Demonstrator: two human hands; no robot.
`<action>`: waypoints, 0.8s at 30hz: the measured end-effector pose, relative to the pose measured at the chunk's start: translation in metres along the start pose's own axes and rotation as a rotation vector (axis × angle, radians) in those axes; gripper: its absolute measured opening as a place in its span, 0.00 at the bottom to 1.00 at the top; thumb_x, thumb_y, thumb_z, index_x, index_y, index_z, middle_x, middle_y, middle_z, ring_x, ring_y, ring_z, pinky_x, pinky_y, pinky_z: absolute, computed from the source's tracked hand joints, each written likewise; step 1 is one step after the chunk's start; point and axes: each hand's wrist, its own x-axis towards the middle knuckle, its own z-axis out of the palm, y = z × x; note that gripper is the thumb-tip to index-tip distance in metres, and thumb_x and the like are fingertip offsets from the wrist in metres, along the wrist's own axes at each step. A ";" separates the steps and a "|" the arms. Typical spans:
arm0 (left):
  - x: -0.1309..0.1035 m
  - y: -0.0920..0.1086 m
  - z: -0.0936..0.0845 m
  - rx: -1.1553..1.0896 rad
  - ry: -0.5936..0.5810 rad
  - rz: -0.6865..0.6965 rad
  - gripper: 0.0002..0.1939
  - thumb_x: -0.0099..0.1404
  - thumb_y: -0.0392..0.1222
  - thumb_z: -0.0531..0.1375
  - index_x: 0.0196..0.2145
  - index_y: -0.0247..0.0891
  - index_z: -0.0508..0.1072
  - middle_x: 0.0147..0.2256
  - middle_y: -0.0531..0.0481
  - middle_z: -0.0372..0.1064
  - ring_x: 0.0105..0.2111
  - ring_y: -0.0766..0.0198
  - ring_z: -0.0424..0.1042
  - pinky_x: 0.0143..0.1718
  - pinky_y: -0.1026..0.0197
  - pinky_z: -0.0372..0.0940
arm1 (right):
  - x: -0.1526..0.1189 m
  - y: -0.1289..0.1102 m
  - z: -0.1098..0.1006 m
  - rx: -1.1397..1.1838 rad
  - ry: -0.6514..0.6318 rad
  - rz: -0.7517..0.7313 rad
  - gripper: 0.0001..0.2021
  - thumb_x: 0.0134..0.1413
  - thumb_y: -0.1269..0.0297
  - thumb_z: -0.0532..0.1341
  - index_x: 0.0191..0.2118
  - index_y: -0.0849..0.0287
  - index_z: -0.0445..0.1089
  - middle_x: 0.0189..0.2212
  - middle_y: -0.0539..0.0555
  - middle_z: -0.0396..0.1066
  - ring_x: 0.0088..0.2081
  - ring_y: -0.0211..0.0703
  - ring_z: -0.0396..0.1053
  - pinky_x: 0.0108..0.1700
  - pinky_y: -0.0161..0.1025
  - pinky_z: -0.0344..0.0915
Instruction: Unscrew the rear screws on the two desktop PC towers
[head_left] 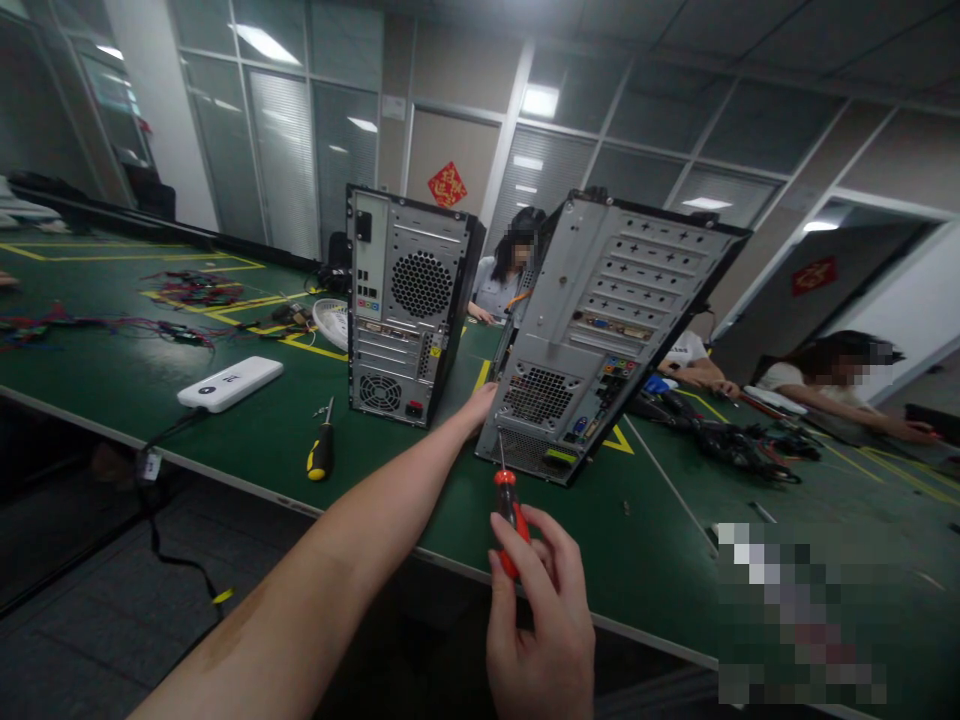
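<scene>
A red and black screwdriver (507,520) is in my right hand (544,610), with the fingers closed round its handle. Its shaft points up to the lower left corner of the back panel of a computer tower (555,340). My left hand (480,402) is against the left side of this tower, its fingers hidden behind the case edge. The tower appears to lean to the right in this wide view. A second computer tower (401,310) stands upright to the left, its back also facing me. A yellow and black screwdriver (321,450) lies in front of that one.
A white power bank (231,384) with a black cable lies on the green table (247,450) at the left. Behind it are tangled wires (199,288) and a white basket (330,322). Black cables (720,430) lie at the right. Several people sit across the table.
</scene>
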 end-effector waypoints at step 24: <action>-0.007 0.008 0.004 0.079 0.020 -0.028 0.13 0.63 0.46 0.68 0.41 0.34 0.79 0.24 0.50 0.73 0.29 0.63 0.73 0.36 0.62 0.67 | -0.002 0.005 -0.002 -0.038 -0.072 -0.003 0.19 0.67 0.75 0.57 0.60 0.55 0.71 0.59 0.62 0.70 0.57 0.48 0.74 0.52 0.43 0.76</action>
